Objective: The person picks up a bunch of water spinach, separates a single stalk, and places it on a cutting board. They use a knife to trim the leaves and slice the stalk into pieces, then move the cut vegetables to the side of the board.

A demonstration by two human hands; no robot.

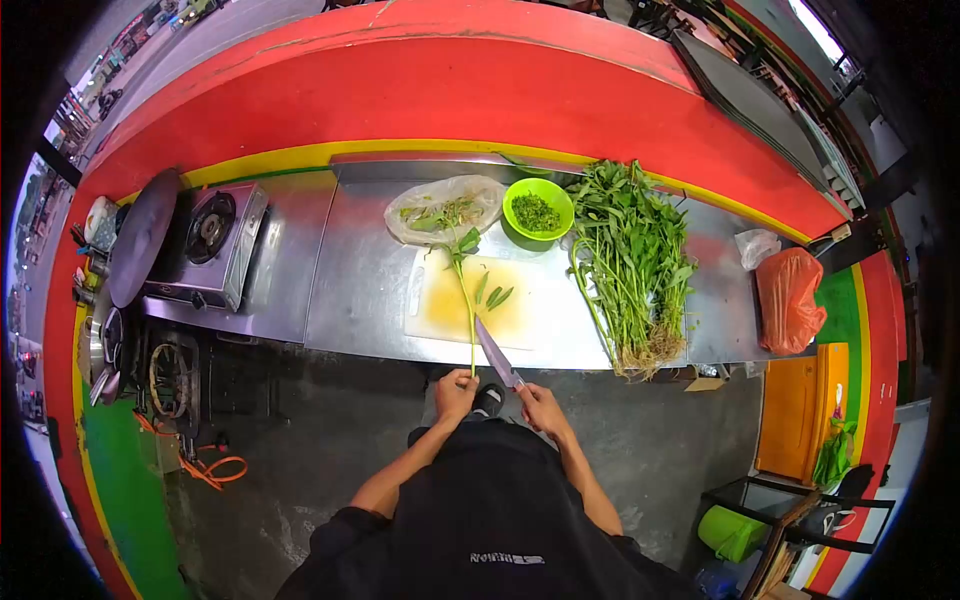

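Note:
My left hand is closed on the lower end of a long green stalk, whose leafy top lies over the far edge of the white cutting board. In my right hand is a knife, its blade pointing away from me and its tip close beside the stalk. A few loose leaves rest on the board, which has a yellow stain in its middle. Past the board sit a clear plastic bag with plant trimmings and a green bowl of chopped greens.
A large bunch of leafy stalks with roots lies right of the board. Farther right is an orange plastic bag. On the left stands a gas stove. A red wall runs behind the steel counter.

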